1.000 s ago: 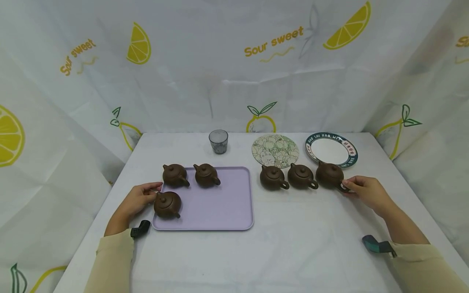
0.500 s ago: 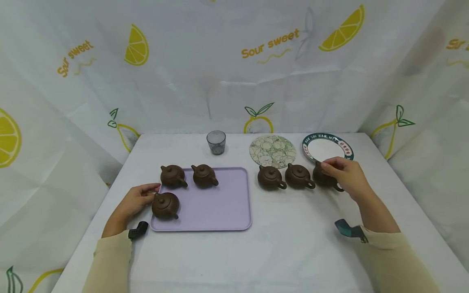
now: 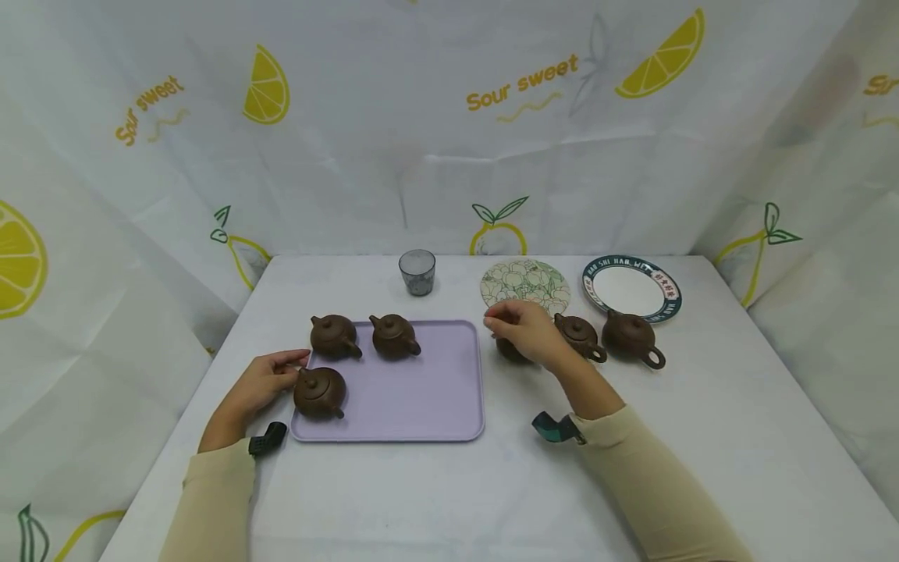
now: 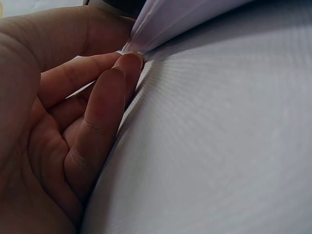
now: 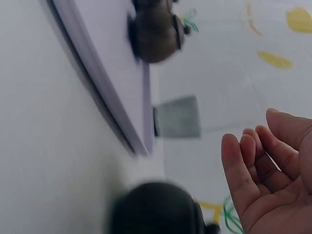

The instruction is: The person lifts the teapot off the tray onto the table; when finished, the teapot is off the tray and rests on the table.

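At the left side of the lilac tray (image 3: 421, 398), my left hand (image 3: 261, 384) holds the rim between thumb and fingers; the left wrist view shows the tray edge (image 4: 180, 22) at the fingertips. Brown teapots stand on the tray: one at back left (image 3: 334, 337), another beside it (image 3: 395, 337), a third in front (image 3: 319, 394). My right hand (image 3: 527, 332) hovers over the nearest of three teapots right of the tray, partly hiding that teapot (image 3: 511, 353). Its fingers are loosely bent with nothing between them. The middle teapot (image 3: 577, 332) and far right teapot (image 3: 630, 336) stand alongside.
Behind the tray stands a grey glass (image 3: 417, 273). A round floral mat (image 3: 523, 281) and a white plate with a dark green rim (image 3: 670, 293) lie behind the right-hand teapots. A printed white curtain (image 3: 393, 156) hangs behind the table.
My right hand has left the far right teapot's handle and passed leftward over the row to the teapot nearest the tray. The left hand and tray stay put.
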Available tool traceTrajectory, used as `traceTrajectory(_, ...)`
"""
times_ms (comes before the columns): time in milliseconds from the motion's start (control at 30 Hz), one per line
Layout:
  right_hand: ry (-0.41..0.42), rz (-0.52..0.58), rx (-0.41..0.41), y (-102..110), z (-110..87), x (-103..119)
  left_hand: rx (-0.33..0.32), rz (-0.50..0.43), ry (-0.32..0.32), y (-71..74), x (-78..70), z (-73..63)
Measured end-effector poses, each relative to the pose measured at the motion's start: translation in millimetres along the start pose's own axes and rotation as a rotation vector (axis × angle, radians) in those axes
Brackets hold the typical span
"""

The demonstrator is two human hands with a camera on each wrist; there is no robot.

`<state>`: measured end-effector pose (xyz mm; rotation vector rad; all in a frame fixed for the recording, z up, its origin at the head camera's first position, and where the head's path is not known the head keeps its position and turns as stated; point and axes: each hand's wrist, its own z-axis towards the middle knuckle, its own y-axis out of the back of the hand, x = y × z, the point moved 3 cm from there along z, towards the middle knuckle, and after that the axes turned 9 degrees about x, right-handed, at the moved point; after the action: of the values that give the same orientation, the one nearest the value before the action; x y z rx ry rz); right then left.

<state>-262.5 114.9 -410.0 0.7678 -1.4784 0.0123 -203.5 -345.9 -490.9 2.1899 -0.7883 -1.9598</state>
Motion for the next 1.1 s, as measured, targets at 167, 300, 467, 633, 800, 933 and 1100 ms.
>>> traceTrajectory(167, -0.001, -0.024, 0.04, -40.4, 18.8, 7.8, -0.001, -0.002, 0.015, -0.4, -6.4, -2.6)
traceTrajectory(300, 0.005, 0.063, 0.096, -69.8, 32.4, 10.4, -0.005, -0.004, 0.014, -2.5, -23.0, -10.3)
traceTrajectory(467, -0.026, 0.25, 0.187, -98.2, 42.6, 10.3, 0.009, 0.006, -0.019, -6.1, -32.5, -14.0)
traceTrajectory(633, -0.069, 0.365, 0.229, -114.0, 47.0, 12.9, -0.002, 0.03, -0.005, -7.2, -37.1, -14.8)
traceTrajectory(800, -0.069, 0.389, 0.209, -121.7, 52.0, 13.9, -0.007, 0.037, -0.001, -6.1, -32.9, -11.2)
traceTrajectory(933, -0.087, 0.376, 0.172, -124.8, 54.5, 11.6, -0.005, 0.016, -0.001, -2.7, -16.6, -4.6)
traceTrajectory(1100, -0.091, 0.346, 0.152, -124.0, 51.6, 10.7, -0.008, 0.023, -0.006, -1.0, -1.5, 0.6)
